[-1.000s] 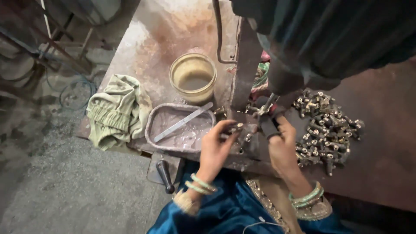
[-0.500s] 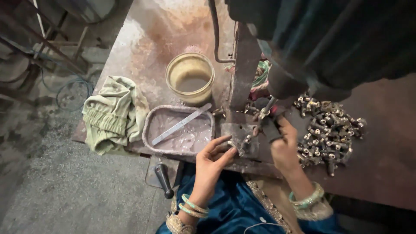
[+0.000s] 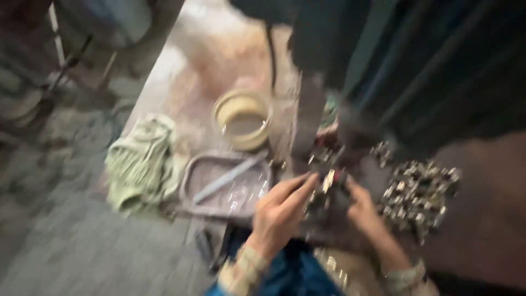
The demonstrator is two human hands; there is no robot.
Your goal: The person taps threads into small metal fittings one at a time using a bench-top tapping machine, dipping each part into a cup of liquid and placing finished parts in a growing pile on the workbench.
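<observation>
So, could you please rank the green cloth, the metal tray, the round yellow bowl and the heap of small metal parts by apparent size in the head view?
1. green cloth and metal tray: look alike, unsure
2. heap of small metal parts
3. round yellow bowl

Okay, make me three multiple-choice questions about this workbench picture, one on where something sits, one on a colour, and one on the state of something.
1. Where does the cloth lie?
A. left of the tray
B. on the heap of metal parts
C. inside the bowl

2. What colour is the cloth?
A. red
B. pale green
C. black

3. How does the flat metal strip rest?
A. upright in the bowl
B. slanted in the tray
C. gripped in the left hand

Answers: 1 A, the cloth is bunched on the bench edge beside the tray; 2 B, its folds look pale green; 3 B, the strip lies diagonally in the tray, untouched by either hand.
</observation>
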